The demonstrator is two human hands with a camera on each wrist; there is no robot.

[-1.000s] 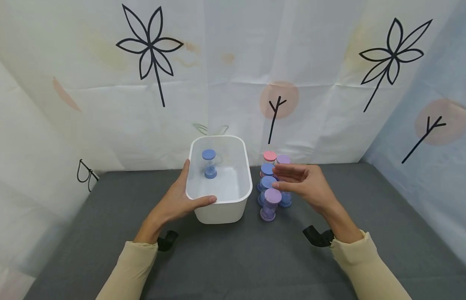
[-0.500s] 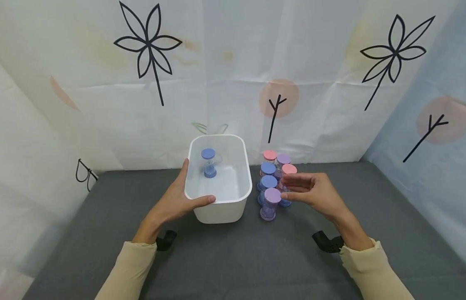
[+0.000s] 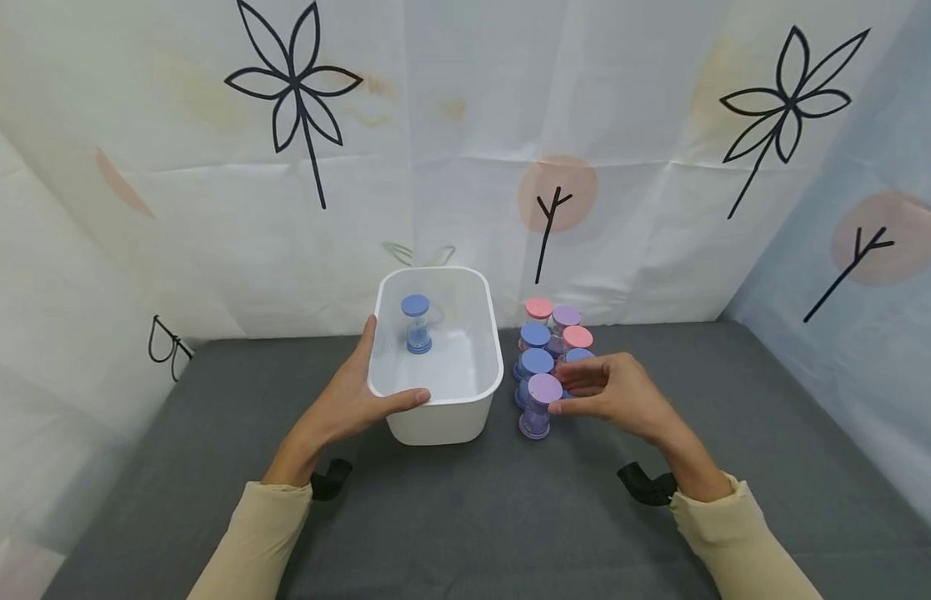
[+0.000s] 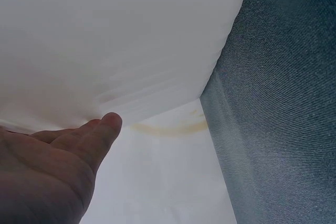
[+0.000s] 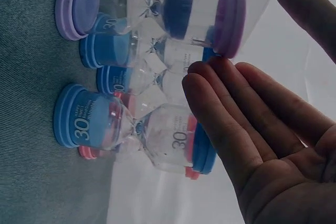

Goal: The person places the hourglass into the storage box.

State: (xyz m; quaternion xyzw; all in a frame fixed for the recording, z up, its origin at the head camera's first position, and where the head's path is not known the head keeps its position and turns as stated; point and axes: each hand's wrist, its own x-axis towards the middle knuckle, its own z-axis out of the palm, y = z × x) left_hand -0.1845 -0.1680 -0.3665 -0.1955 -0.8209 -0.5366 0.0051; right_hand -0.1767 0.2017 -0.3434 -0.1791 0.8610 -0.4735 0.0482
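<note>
In the head view, my left hand [image 3: 352,396] rests on a white plastic bin [image 3: 438,427], fingers along its left side and thumb over the near rim. Straight fingers [image 4: 102,132] touch the outer wall in the left wrist view. One blue hourglass [image 3: 417,321] stands inside the bin. My right hand [image 3: 611,392] is beside a purple-capped hourglass [image 3: 543,390], the nearest of a cluster. Seen from the right wrist, the fingers [image 5: 226,129] are nearly straight, tips right at the purple cap [image 5: 231,19], with the thumb [image 5: 304,11] raised apart from it.
Behind the purple hourglass stand several more, among them a blue one [image 3: 536,361], a pink one [image 3: 578,337] and another purple one [image 3: 566,316]. They share a dark grey cloth surface [image 3: 465,525]. A printed white curtain [image 3: 450,183] hangs at the back.
My right hand has drawn back from over the cluster, nearer to me and lower, to the front purple hourglass. My left hand and the bin keep their places.
</note>
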